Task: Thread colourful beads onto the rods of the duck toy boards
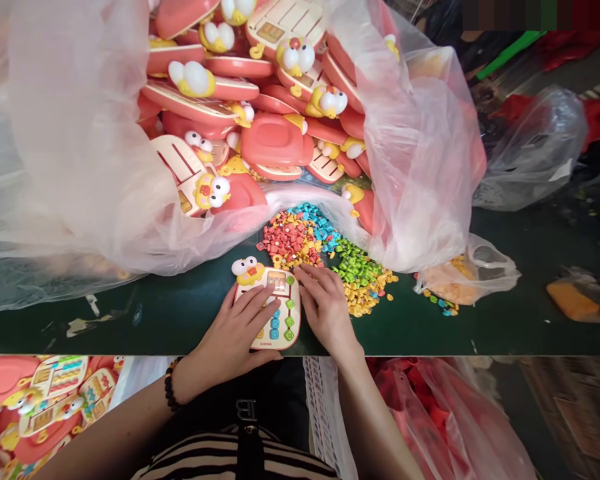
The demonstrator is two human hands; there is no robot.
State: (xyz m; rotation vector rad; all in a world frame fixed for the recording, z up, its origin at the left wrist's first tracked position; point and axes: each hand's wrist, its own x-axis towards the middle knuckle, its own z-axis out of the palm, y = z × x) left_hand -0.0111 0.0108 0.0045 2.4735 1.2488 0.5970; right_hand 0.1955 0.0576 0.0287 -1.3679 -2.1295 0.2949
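A cream toy board (pixel 276 305) with a yellow big-eyed duck head and coloured buttons lies flat on the dark green table (pixel 155 313). My left hand (pixel 235 333) rests on its left side, fingers stretched flat over the board. My right hand (pixel 325 308) lies beside its right edge, fingertips curled at the board's upper right corner, next to a heap of small red, blue, green and yellow pieces (pixel 325 250). What the right fingertips pinch, if anything, is too small to see.
A large clear plastic bag (pixel 80 167) full of red and cream duck toys (pixel 260 100) fills the back. A small bag of pieces (pixel 460 280) lies right. More toys (pixel 40 400) sit below the table at left; red bags (pixel 445 413) at right.
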